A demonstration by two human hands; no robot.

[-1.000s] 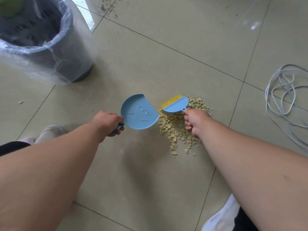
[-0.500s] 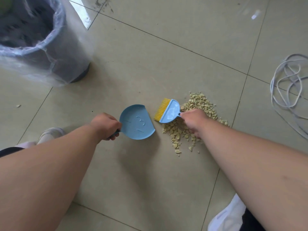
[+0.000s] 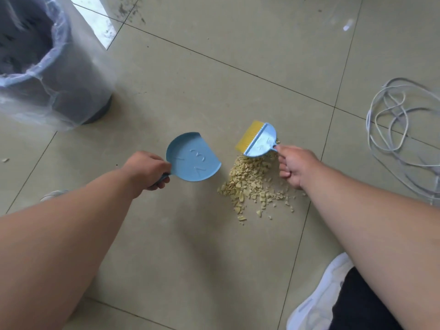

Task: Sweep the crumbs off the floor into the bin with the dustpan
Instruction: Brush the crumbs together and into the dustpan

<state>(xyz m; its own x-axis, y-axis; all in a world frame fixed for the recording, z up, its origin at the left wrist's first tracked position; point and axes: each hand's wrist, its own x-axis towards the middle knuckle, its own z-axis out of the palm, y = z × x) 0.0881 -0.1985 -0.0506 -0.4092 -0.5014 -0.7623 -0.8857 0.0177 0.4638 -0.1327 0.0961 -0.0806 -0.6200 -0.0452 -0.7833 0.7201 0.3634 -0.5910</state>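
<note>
A pile of pale yellow crumbs (image 3: 252,184) lies on the beige tiled floor. My left hand (image 3: 147,169) grips the handle of a small blue dustpan (image 3: 192,160), whose straight edge faces the pile a short gap to its left. My right hand (image 3: 294,167) holds a small blue brush (image 3: 260,141) with yellow bristles, raised over the far end of the pile, bristles pointing up and left. The dark bin (image 3: 59,91) with a clear plastic liner stands at the far left.
A tangle of white cable (image 3: 392,129) lies on the floor at the right. My white shoe (image 3: 316,298) is at the bottom right and another shoe (image 3: 53,194) shows by my left forearm. A stray crumb (image 3: 4,160) sits at the left edge.
The brush has lifted off the crumbs and swung so its bristles point up and left. The dustpan has drawn slightly away from the pile.
</note>
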